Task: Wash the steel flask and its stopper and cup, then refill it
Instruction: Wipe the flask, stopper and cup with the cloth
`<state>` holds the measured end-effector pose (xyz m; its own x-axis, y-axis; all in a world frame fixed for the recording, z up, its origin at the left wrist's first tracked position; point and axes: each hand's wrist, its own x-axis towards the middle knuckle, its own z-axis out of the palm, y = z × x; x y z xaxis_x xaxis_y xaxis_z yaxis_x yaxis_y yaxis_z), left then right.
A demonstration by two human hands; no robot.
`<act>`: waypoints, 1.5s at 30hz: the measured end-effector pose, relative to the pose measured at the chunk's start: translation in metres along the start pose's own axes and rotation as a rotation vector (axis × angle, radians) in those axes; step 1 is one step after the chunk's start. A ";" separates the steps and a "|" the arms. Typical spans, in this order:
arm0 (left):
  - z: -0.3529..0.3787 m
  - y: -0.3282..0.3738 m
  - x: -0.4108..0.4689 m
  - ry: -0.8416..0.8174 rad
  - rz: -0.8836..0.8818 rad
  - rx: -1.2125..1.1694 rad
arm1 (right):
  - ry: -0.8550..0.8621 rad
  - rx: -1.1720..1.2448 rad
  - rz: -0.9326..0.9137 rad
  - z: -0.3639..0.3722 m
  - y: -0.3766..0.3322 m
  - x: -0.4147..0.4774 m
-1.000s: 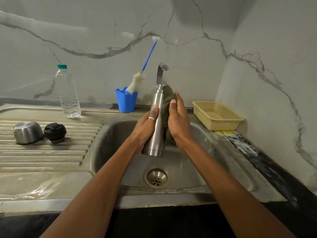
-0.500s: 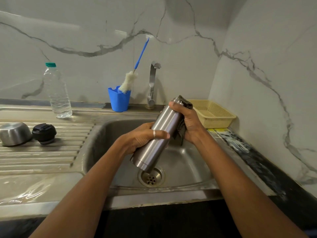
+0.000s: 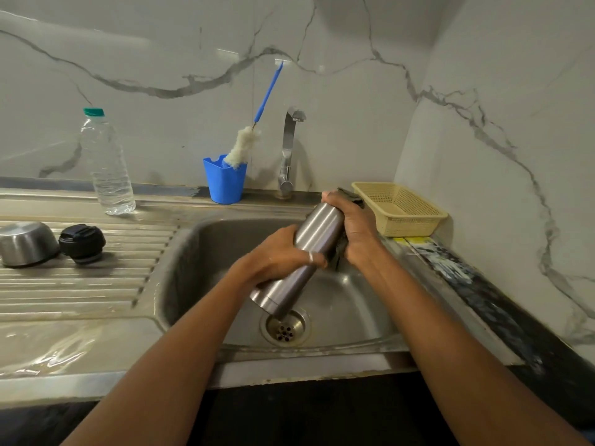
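While my left grip [image 3: 277, 257] clasps the tilted steel flask [image 3: 317, 231] over the sink [image 3: 190, 272] and my right grip [image 3: 359, 231] wraps a scrubber [image 3: 352, 197] round its top, slick steel could slip free.

At the far edge we see a blue plastic holder [image 3: 224, 183] with a white-headed, blue-handled bottle brush [image 3: 240, 148] leaning out of it. Just right of it stands the steel tap [image 3: 287, 156]. In the far right corner sits a yellow mesh basket [image 3: 402, 210] against the marble-veined wall [image 3: 161, 43].
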<state>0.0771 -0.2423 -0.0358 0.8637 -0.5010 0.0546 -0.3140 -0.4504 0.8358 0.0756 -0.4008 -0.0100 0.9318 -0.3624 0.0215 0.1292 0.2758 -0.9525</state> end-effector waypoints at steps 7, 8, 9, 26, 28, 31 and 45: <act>-0.007 -0.002 0.003 -0.051 -0.047 -0.228 | 0.088 -0.078 -0.062 0.011 -0.013 0.004; -0.003 -0.003 0.005 0.012 0.001 -0.054 | 0.169 -0.116 -0.089 0.013 -0.010 0.003; 0.002 -0.005 0.008 0.080 0.047 0.178 | 0.245 -0.148 -0.117 0.015 -0.007 0.002; 0.014 -0.003 0.010 0.341 0.086 0.629 | 0.243 -0.001 -0.091 0.016 0.002 0.011; 0.023 0.003 0.010 0.528 0.131 0.797 | 0.231 0.047 -0.103 0.019 -0.002 0.009; 0.010 0.013 0.011 0.551 0.148 0.663 | 0.068 0.136 -0.127 0.014 -0.016 0.006; 0.018 0.012 0.013 0.660 0.178 0.768 | 0.117 0.068 -0.117 0.021 -0.017 0.002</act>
<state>0.0774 -0.2670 -0.0347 0.7517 -0.2050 0.6269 -0.4257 -0.8768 0.2237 0.0822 -0.3872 0.0121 0.8640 -0.4951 0.0914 0.2605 0.2844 -0.9226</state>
